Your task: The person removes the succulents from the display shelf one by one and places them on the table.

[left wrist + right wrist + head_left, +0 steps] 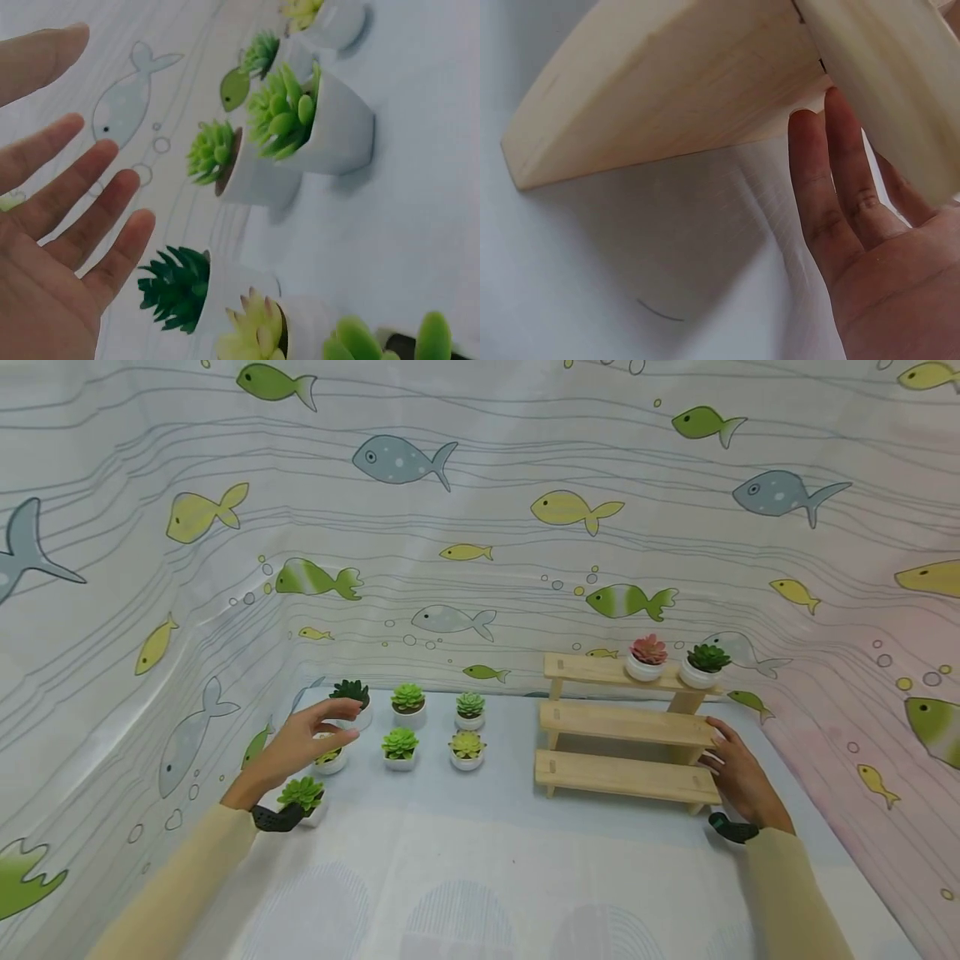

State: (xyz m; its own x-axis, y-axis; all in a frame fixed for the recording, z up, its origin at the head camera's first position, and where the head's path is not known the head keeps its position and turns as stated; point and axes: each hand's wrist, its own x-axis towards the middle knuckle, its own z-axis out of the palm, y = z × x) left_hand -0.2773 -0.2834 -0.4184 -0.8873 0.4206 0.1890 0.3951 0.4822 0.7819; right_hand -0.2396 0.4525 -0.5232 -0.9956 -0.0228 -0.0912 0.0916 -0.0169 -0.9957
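Observation:
My left hand (296, 745) hovers with spread fingers above small potted succulents, holding nothing. In the left wrist view, its palm and fingers stand apart from the dark green succulent (176, 289) and a yellow-green succulent (259, 330). My right hand (744, 781) grips the right end of the middle step of a three-step wooden plant stand (615, 723). In the right wrist view, fingers (816, 199) reach behind the plank's edge; the thumb is hidden. On the top step sit a pink succulent (646, 658) and a green succulent (704, 666), both in white pots.
Left of the stand, several white-potted succulents stand in rows, including a bright green one (408, 703) and a yellow-green one (467, 749). Another green succulent (302, 797) sits near my left wrist. A fish-patterned curtain (465, 585) encloses the white table (480, 835).

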